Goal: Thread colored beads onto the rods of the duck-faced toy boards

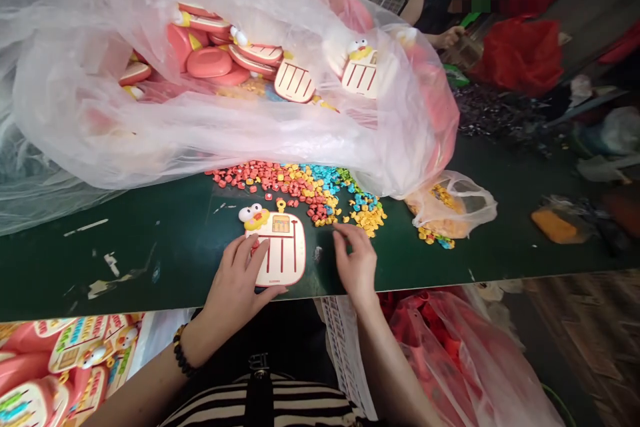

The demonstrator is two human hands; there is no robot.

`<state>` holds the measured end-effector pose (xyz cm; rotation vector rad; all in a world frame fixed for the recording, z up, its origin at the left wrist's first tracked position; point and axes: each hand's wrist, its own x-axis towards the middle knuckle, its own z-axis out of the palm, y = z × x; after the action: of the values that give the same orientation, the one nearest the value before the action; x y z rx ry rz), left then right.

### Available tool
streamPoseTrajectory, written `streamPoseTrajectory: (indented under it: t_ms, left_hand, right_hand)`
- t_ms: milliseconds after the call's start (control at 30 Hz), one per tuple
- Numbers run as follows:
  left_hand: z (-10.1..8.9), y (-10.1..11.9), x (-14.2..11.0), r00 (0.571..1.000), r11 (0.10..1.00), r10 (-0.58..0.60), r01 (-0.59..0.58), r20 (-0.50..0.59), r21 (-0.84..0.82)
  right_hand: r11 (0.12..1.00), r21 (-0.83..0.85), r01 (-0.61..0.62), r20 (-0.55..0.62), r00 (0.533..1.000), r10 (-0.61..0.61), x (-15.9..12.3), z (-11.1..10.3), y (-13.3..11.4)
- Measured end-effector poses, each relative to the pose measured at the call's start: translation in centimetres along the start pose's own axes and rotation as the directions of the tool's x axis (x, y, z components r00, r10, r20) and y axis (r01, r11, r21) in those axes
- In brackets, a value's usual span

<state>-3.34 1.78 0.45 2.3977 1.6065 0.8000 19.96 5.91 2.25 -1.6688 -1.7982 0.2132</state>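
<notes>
A cream toy board (283, 257) with a red rim, dark red slots and a duck-like head with bulging eyes lies flat at the table's front edge. My left hand (235, 273) grips its left side, fingers over the face and thumb along the bottom edge. A small red piece (255, 245) shows by those fingers. At the near edge of a pile of small red, yellow, blue and green pieces (300, 183) is my right hand (356, 260), its thumb and index finger drawn together. Whatever sits between those fingertips is too small to make out.
A big clear plastic bag (225, 127) of similar boards covers the table's back. Right of the pile stands a small bag (455, 203) of yellow pieces. Finished-looking boards (75, 360) fill a box at lower left. Another person's hand (450, 37) is at upper right.
</notes>
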Motion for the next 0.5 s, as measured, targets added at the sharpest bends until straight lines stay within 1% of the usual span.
streamPoseTrajectory:
  t_ms: [33, 67, 100, 167, 233, 300, 400, 500]
  left_hand:
    - [0.0, 0.2, 0.1, 1.0, 1.0, 0.003, -0.003, 0.004, 0.009]
    - [0.0, 0.4, 0.3, 1.0, 1.0, 0.012, -0.012, 0.006, 0.017]
    - [0.1, 0.7, 0.5, 1.0, 0.999, 0.027, -0.027, 0.008, 0.026]
    - [0.6, 1.4, 1.0, 0.998, 0.997, 0.056, -0.057, 0.014, 0.056]
    - [1.3, 1.8, 1.4, 0.997, 0.994, 0.07, -0.072, 0.018, 0.08]
    - [1.7, 1.9, 1.6, 0.997, 0.994, 0.077, -0.078, 0.013, 0.082]
    - [2.0, 1.7, 1.6, 0.997, 0.995, 0.076, -0.076, 0.01, 0.065]
    - [1.9, 1.4, 1.5, 0.998, 0.997, 0.064, -0.065, 0.024, 0.048]
  right_hand:
    - [0.996, -0.054, -0.073, -0.038, 0.997, 0.071, 0.2, -0.3, 1.2]
    - [0.988, -0.106, -0.113, -0.049, 0.993, 0.108, 0.6, -0.5, 2.2]
    - [0.98, -0.154, -0.123, -0.037, 0.992, 0.118, 1.0, -0.6, 3.0]
    - [0.97, -0.228, -0.084, 0.033, 0.995, 0.094, 2.4, -0.5, 3.9]
    - [0.963, -0.264, -0.042, 0.123, 0.989, 0.077, 4.3, -0.6, 4.1]
    - [0.961, -0.274, -0.043, 0.183, 0.978, 0.096, 6.8, -0.8, 4.0]
    - [0.959, -0.279, -0.048, 0.222, 0.968, 0.113, 10.4, -1.0, 3.7]
    - [0.957, -0.289, -0.019, 0.283, 0.954, 0.104, 12.7, -0.1, 3.4]
